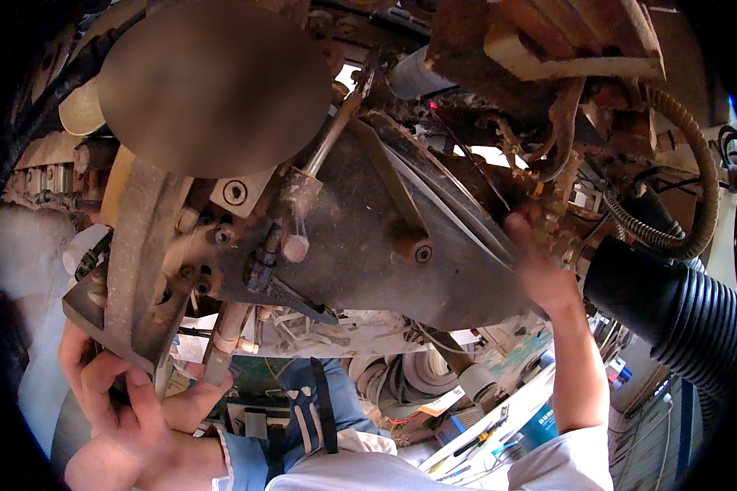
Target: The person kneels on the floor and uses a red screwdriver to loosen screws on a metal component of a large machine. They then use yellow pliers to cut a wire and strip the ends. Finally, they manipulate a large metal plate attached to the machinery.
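At the right, my right hand (542, 263) reaches up beside a large dark metal plate (344, 237), slightly blurred. Its fingers close round the lower end of a thin dark rod (471, 155), which slants up to the left and shows a red spot at its far end. Down at the lower left, my left hand (119, 393) has its fingers curled about the lower corner of a grey metal bracket (135, 270); some fingertips are hidden behind it. Beside that hand is more bare skin (196, 401), whose owner I cannot tell. A shiny metal shaft (332, 139) crosses the plate's upper left.
A ribbed black hose (680, 303) and a curved corrugated conduit (704, 188) flank my right arm. Rusty machine parts (565, 41) hang overhead. Below lie rolls of strip (422, 372) and a white shelf with tools (483, 434). A blurred patch covers the upper left.
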{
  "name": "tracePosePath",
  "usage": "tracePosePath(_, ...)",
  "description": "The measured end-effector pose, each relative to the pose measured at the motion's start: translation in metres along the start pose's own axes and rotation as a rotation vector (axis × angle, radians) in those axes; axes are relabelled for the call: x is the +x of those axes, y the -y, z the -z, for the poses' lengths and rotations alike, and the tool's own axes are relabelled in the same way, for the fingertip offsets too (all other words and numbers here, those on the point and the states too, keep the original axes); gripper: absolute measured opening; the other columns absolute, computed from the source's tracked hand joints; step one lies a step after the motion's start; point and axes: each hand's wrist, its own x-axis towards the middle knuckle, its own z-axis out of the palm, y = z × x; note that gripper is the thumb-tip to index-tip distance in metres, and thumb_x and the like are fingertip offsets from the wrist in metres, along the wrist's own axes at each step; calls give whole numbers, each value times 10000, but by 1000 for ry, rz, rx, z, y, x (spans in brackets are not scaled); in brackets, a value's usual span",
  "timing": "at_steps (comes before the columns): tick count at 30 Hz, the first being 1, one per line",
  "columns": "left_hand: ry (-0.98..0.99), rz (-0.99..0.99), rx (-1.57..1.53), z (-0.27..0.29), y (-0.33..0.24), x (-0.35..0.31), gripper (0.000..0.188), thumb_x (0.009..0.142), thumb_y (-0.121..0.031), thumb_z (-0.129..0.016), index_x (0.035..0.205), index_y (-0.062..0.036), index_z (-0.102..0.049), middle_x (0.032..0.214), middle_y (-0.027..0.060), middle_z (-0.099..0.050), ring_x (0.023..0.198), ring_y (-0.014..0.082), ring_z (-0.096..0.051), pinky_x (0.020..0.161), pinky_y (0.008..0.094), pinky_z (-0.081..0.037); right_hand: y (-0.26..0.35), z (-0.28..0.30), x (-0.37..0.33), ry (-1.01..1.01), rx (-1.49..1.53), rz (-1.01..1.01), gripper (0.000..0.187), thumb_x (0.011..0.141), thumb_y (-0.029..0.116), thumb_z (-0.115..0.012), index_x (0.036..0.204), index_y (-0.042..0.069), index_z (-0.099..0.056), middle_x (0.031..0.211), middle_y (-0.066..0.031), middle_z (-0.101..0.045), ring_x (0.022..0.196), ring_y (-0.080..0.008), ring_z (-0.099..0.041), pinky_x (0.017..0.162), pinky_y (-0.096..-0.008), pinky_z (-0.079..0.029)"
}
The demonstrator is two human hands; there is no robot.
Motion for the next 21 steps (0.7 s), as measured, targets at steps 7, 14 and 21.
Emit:
tracePosePath(7, 42, 4, 9, 0, 4, -1, 187, 1027, -201, -504, 1124, -41, -484, 1486, 276, -397, 1339, 392, -451, 1102, 511, -358, 18, 9, 5, 82, -90, -139, 196, 987, 280, -658, 1082, 130, -742, 993, -119, -759, 904, -269, -732, 779, -393, -564)
tracePosePath(14, 40, 5, 24, 3, 0, -2, 182, 1024, -193, -501, 1128, -46, -478, 1489, 276, -392, 1334, 394, -452, 1108, 502, -341, 19, 4, 6, 88, -30, -185, 217, 996, 287, -646, 1119, 128, -728, 1026, -135, -752, 969, -289, -725, 845, -387, -563)
tracePosePath(21, 3, 21, -17, 0, -2, -1, 177, 1014, -193, -519, 1092, -37, -489, 1422, 296, -431, 1275, 389, -497, 1045, 489, -402, 11, 5, 3, 50, -166, 1, 156, 992, 214, -632, 1062, 134, -746, 973, -106, -764, 878, -262, -739, 747, -372, -577)
